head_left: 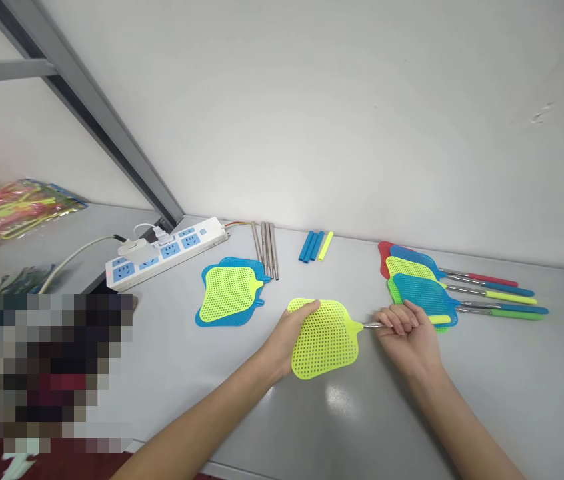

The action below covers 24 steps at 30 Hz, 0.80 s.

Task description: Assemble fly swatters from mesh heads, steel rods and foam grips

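Note:
A yellow fly swatter [326, 339] with a perforated head is held level above the table between my two hands. My left hand [287, 340] grips the far left edge of its head, thumb on top. Around its metal rod my right hand [409, 333] is closed, and the yellow handle end sticks out past the fingers. Just beyond that hand lies a fanned stack of finished-looking fly swatters [419, 293] in blue, yellow, red and green. Loose swatter heads [229, 293], yellow on blue, rest to the left of my left hand.
Metal rods [269, 250] lie near the wall, beside several blue and yellow handle sleeves [315, 247]. A white power strip [169, 253] with plugged-in cords stands at the left. Plastic-bagged goods [17, 207] sit farther left, past a grey frame post [97, 113].

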### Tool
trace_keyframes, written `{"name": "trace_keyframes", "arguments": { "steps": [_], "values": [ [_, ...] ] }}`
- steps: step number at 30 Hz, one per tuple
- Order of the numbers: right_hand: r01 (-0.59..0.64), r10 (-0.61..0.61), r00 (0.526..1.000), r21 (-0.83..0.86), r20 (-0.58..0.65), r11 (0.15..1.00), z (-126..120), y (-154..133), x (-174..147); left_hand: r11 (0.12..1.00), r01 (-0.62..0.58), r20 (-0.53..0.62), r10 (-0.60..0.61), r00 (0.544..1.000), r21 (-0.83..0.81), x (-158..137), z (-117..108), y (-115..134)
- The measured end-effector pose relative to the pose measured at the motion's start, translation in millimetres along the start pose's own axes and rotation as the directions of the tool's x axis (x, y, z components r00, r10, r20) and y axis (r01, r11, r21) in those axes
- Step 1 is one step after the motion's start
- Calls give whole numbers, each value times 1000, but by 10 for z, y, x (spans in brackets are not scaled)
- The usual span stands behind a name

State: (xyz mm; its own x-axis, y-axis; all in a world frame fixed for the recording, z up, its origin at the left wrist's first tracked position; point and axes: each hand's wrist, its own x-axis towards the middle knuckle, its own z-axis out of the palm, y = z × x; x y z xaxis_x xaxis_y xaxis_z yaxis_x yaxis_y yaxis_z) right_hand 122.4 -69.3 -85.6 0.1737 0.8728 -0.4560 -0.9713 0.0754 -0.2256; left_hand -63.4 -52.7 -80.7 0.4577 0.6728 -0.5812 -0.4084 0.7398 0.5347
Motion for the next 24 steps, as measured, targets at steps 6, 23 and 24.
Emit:
{"name": "trace_keyframes", "arguments": {
  "steps": [6,23,24],
  "values": [
    [0,0,1000,-2,-4,1000,12,7,-7,1000,-6,-7,6,1000,15,-13,14,6],
    [-5,5,1000,-16,8,1000,-7,-13,-13,999,-42,10,42,999,33,-10,10,-12],
    [-4,5,1000,-22,13,1000,-8,-13,-13,999,-44,12,44,999,31,-8,8,-14]
  ]
}}
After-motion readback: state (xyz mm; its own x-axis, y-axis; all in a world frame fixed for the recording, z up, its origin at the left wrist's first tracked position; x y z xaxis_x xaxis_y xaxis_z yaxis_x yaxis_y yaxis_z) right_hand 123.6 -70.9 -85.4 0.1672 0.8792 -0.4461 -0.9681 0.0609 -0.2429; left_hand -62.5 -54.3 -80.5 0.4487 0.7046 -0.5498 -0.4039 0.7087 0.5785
